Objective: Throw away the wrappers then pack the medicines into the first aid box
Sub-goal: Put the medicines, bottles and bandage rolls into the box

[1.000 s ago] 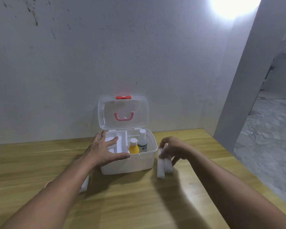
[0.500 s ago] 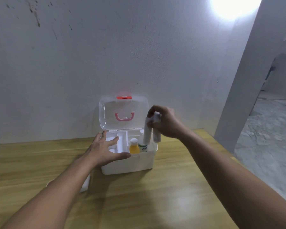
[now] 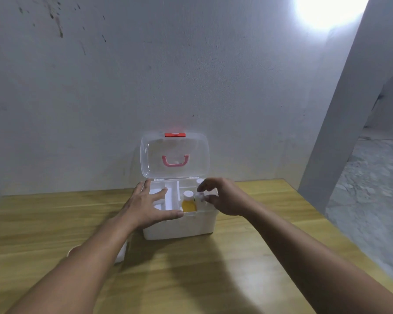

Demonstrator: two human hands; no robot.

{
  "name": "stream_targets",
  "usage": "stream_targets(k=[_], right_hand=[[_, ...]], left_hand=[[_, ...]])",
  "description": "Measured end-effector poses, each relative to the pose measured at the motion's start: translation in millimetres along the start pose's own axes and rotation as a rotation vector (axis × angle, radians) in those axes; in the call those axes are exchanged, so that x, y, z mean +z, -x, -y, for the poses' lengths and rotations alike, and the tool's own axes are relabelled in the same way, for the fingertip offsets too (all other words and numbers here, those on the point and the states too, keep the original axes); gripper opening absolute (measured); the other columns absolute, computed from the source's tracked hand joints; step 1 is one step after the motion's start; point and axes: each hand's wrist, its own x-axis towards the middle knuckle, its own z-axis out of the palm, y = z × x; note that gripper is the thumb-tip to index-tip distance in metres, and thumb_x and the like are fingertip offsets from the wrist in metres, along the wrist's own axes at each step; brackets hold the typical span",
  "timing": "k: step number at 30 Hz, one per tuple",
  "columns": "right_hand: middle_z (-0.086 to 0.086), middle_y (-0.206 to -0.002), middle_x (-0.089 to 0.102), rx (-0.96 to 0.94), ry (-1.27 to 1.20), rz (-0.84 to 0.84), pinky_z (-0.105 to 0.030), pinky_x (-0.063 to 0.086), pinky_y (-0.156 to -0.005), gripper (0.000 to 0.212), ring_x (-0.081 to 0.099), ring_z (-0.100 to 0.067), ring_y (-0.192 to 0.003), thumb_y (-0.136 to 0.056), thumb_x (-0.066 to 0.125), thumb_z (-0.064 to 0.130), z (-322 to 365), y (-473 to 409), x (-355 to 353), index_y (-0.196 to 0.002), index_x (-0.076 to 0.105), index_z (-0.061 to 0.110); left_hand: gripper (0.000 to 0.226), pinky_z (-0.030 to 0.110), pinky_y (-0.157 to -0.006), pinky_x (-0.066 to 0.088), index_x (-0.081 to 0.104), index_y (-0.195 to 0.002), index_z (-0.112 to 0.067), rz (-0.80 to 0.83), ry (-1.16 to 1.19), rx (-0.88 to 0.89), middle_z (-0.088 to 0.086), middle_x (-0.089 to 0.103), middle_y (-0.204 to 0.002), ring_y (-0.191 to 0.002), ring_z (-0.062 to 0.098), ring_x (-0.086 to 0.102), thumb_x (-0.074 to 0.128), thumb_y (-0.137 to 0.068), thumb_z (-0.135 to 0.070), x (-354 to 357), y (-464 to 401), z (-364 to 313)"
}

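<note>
a: where's the box (image 3: 179, 227)?
b: open on the table (image 3: 213, 279). left hand (image 3: 149, 206) lies flat on its rim; right hand (image 3: 222, 198) pinches white rolls (image 3: 200, 197) inside, beside the yellow bottle (image 3: 188, 202).

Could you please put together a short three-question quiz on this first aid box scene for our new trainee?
1. True or false: the first aid box has its clear lid shut.
2. Which hand rests spread on the box's white tray? A) left hand B) right hand
3. Fill in: the bottle standing in the box holds a ____ liquid.

Key
1. False: the lid stands open against the wall.
2. A: the left hand lies flat there; the right hand, over the box's right side, pinches the white rolls.
3. Yellow.
</note>
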Motion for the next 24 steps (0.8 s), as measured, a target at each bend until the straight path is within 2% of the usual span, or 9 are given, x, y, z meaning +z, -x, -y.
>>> stream_targets(k=[2,6,10,13,18,20,22,24], right_hand=[[0.002,-0.114,0.068,-0.009,-0.03,-0.011,-0.03,0.052,-0.091,0.027,0.06,-0.011,-0.102,-0.089,0.067,0.014,-2,0,-3,-0.115,0.067,0.016],[0.0,-0.105,0.07,0.009,-0.114,-0.111,-0.021,0.051,-0.083,0.021,0.062,-0.009,-0.093,-0.089,0.064,0.011,-2,-6,-10,-0.11,0.068,0.01],[-0.004,-0.099,0.072,0.082,-0.178,-0.22,-0.031,0.055,-0.086,0.016,0.066,-0.016,-0.091,-0.09,0.062,0.01,-8,-19,-11,-0.103,0.07,0.009],[-0.005,-0.106,0.071,0.141,-0.197,-0.25,-0.033,0.054,-0.087,0.019,0.066,-0.019,-0.095,-0.089,0.061,0.01,-12,-27,-3,-0.107,0.068,0.009],[-0.008,-0.129,0.06,0.23,-0.214,-0.233,-0.041,0.048,-0.1,0.032,0.059,-0.024,-0.113,-0.093,0.056,0.011,-17,-36,17,-0.125,0.057,0.011],[-0.01,-0.134,0.057,0.256,-0.218,-0.212,-0.04,0.045,-0.103,0.035,0.057,-0.027,-0.119,-0.095,0.05,0.01,-19,-38,26,-0.129,0.055,0.012],[-0.012,-0.135,0.057,0.27,-0.252,-0.224,-0.035,0.044,-0.1,0.036,0.055,-0.027,-0.121,-0.096,0.043,0.008,-19,-35,33,-0.131,0.054,0.011],[-0.013,-0.132,0.059,0.243,-0.275,-0.277,-0.038,0.043,-0.1,0.035,0.054,-0.029,-0.121,-0.099,0.04,0.013,-17,-31,36,-0.129,0.055,0.01]], left_hand=[[0.123,0.051,-0.116,0.014,0.029,-0.143,-0.045,0.003,0.005,-0.004,-0.002,-0.008,-0.161,-0.148,0.022,-0.009,0.037,-0.033,-0.101,0,0,0],[0.123,0.051,-0.116,0.014,0.028,-0.143,-0.046,0.003,0.014,-0.005,-0.003,-0.008,-0.161,-0.148,0.021,-0.009,0.038,-0.033,-0.1,0,1,-1],[0.122,0.05,-0.117,0.013,0.027,-0.143,-0.047,0.002,0.028,-0.002,-0.004,-0.008,-0.161,-0.148,0.02,-0.009,0.041,-0.034,-0.1,0,0,0],[0.124,0.051,-0.117,0.011,0.027,-0.143,-0.046,0.002,0.049,0.009,-0.003,-0.009,-0.161,-0.148,0.02,-0.01,0.042,-0.032,-0.1,0,0,2],[0.133,0.051,-0.117,0.006,0.018,-0.148,-0.039,0.012,0.092,0.024,-0.002,-0.012,-0.16,-0.148,0.021,-0.012,0.033,-0.032,-0.102,-3,-3,2],[0.119,0.049,-0.118,0.006,0.024,-0.148,-0.033,-0.052,0.204,0.019,0.0,-0.003,-0.161,-0.149,0.022,-0.004,0.027,-0.048,-0.098,-6,-5,5],[0.1,0.046,-0.12,0.012,0.036,-0.144,-0.027,-0.163,0.293,0.029,0.002,0.015,-0.16,-0.148,0.023,0.01,0.025,-0.066,-0.088,-9,-4,11],[0.083,0.034,-0.116,0.017,0.047,-0.137,-0.021,-0.239,0.307,0.043,0.006,0.034,-0.153,-0.144,0.022,0.022,0.025,-0.077,-0.073,-14,4,18]])
